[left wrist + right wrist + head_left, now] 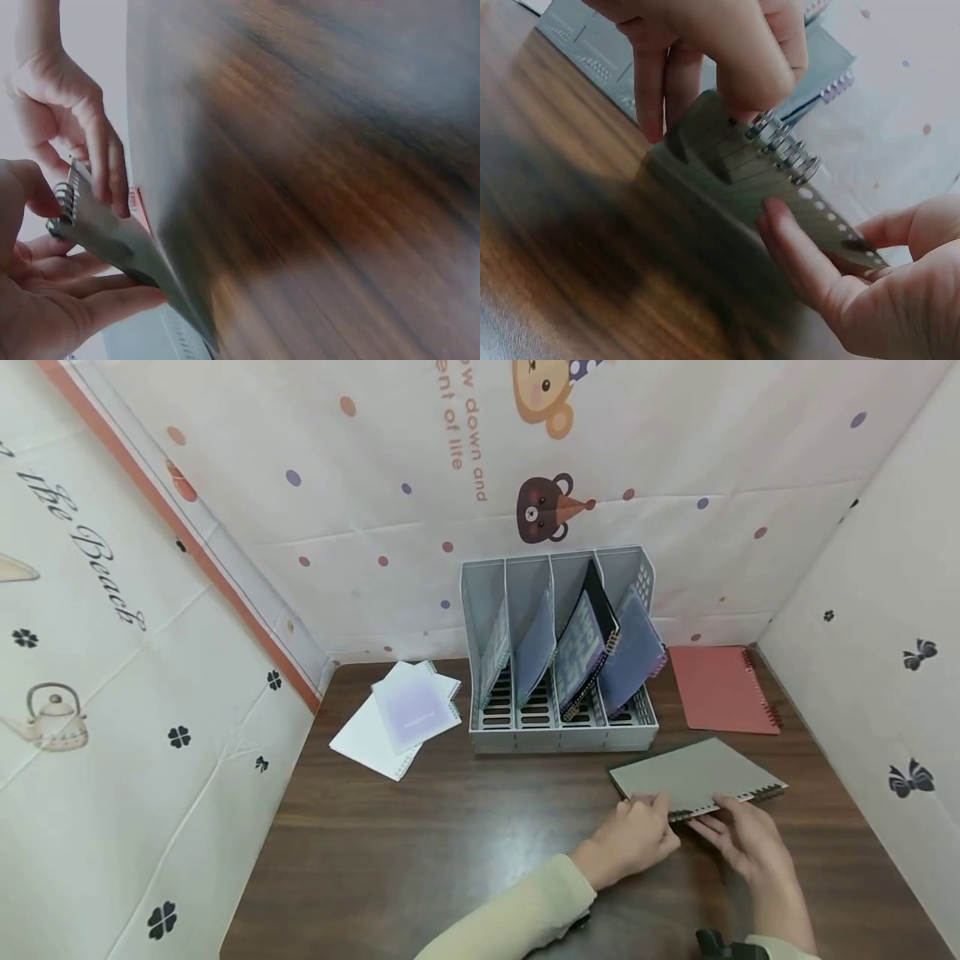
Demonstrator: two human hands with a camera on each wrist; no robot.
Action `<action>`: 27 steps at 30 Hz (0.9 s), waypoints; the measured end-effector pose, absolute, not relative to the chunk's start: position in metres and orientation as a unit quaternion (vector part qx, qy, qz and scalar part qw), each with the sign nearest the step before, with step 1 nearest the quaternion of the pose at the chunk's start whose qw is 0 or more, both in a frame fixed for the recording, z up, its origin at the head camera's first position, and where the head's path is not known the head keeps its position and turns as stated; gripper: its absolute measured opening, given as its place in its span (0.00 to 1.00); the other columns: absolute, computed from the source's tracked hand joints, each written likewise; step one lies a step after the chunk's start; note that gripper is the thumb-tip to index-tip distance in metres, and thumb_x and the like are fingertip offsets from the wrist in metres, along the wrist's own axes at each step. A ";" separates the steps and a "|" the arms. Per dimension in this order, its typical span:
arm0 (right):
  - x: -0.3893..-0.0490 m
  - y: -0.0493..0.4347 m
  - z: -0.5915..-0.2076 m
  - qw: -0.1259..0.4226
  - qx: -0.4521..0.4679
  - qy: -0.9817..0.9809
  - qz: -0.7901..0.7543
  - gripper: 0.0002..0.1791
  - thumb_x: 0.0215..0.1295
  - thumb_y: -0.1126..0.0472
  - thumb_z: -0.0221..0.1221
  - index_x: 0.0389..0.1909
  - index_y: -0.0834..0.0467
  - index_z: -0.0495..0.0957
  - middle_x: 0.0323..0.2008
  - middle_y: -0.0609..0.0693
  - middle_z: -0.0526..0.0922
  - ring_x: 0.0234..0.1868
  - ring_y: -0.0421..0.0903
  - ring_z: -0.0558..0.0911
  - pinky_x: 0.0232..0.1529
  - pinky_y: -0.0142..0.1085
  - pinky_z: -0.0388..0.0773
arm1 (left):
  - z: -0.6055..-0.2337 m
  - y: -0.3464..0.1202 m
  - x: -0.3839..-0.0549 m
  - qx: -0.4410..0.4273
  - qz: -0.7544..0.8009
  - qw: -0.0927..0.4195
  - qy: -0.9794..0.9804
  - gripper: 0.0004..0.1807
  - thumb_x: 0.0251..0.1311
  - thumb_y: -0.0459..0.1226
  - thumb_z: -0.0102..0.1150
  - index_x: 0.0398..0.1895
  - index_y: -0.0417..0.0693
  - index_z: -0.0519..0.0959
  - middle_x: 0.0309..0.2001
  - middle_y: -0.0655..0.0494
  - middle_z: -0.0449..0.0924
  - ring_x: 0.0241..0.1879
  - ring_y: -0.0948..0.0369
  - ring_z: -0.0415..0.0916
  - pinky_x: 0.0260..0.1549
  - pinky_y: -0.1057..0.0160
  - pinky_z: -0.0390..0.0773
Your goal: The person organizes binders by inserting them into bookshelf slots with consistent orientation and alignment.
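A grey-green spiral notebook (697, 772) is tilted at the right of the table, its coil edge toward the person. My left hand (633, 835) pinches that edge at its left end, the thumb by the metal rings (66, 201) and the other fingers across the cover. Farther right along the same edge, my right hand (750, 839) holds the notebook with thumb above and fingers beneath. The right wrist view shows the right fingers (799, 251) under the notebook's lined underside (735, 165), beside a row of punched holes.
Behind the notebook stands a grey four-slot file rack (562, 742) with several spiral notebooks leaning inside. A red spiral notebook (723, 689) lies right of it. White notebooks (367, 739), one with a lilac cover (416, 710), overlap at the left. Patterned cloth walls (862, 710) border the table.
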State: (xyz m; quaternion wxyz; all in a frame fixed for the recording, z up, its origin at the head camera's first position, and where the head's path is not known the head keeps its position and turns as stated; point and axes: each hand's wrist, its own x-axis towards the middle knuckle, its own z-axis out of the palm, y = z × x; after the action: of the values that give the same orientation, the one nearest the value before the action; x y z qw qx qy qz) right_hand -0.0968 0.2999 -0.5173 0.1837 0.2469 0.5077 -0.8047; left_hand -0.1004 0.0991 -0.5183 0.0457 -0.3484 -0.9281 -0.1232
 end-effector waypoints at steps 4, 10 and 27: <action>-0.094 0.298 -0.508 0.166 0.224 0.564 -0.777 0.39 0.83 0.54 0.32 0.76 0.59 0.15 0.79 0.57 0.23 0.77 0.52 0.56 0.63 0.33 0.72 | -0.517 0.092 -0.102 -0.370 -0.155 0.055 -0.914 0.11 0.63 0.40 0.59 0.31 0.54 0.65 0.23 0.67 0.64 0.25 0.70 0.72 0.35 0.73 0.79; -0.083 0.295 -0.495 0.091 0.174 0.590 -0.783 0.33 0.82 0.60 0.42 0.80 0.62 0.41 0.56 0.46 0.80 0.42 0.31 0.84 0.51 0.32 0.81 | -0.516 0.085 -0.105 -0.404 -0.164 0.066 -0.898 0.06 0.68 0.41 0.58 0.42 0.51 0.76 0.49 0.61 0.79 0.57 0.63 0.78 0.67 0.67 0.64; -0.072 0.292 -0.469 -0.024 0.119 0.593 -0.796 0.33 0.81 0.60 0.47 0.79 0.66 0.49 0.46 0.31 0.84 0.44 0.31 0.85 0.43 0.30 0.82 | -0.497 -0.032 -0.159 -0.160 -0.358 0.254 -0.884 0.18 0.63 0.26 0.56 0.57 0.34 0.79 0.64 0.41 0.77 0.66 0.44 0.71 0.67 0.50 0.69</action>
State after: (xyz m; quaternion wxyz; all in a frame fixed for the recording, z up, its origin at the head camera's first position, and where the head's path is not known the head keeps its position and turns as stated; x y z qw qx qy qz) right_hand -0.0720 0.2918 -0.4693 -0.0243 0.1192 0.5930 -0.7960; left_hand -0.1586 -0.0317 -0.4971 0.2540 -0.1600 -0.8842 -0.3578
